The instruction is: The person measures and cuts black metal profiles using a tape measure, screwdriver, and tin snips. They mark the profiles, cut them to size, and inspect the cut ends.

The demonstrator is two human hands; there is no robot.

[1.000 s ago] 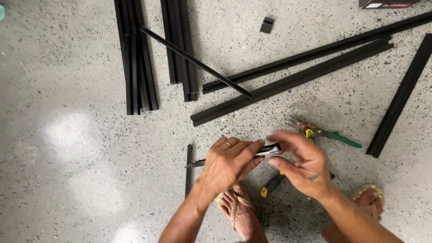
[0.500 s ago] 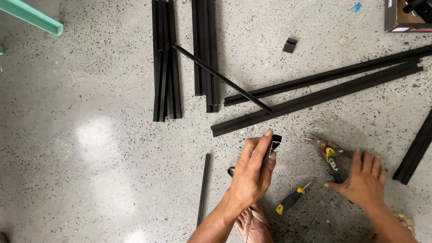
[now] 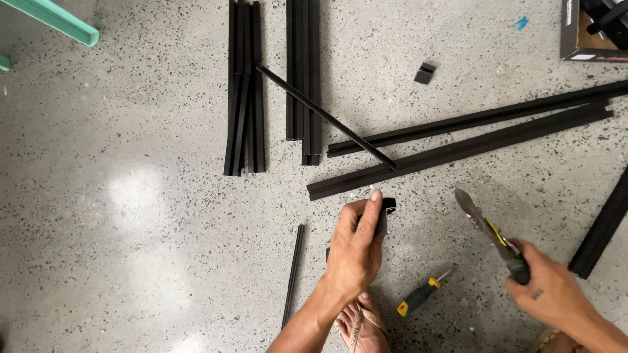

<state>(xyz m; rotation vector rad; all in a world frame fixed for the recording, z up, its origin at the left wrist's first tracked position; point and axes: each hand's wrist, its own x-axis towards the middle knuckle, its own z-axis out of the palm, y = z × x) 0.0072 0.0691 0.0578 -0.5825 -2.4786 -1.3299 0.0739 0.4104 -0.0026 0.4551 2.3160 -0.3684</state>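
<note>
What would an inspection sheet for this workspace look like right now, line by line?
Surface: speckled terrazzo floor.
Job's things: short black profile piece in the left hand; metal snips in the right hand.
Clutter: yellow-handled screwdriver near the foot; thin black rod; small black offcut; blue scrap.
Fingers: both hands closed on their items.
Cables: nothing seen.
Surroundings: two bundles of black rails, long black rails, a slanted thin rod, a teal bar, a cardboard box.
</note>
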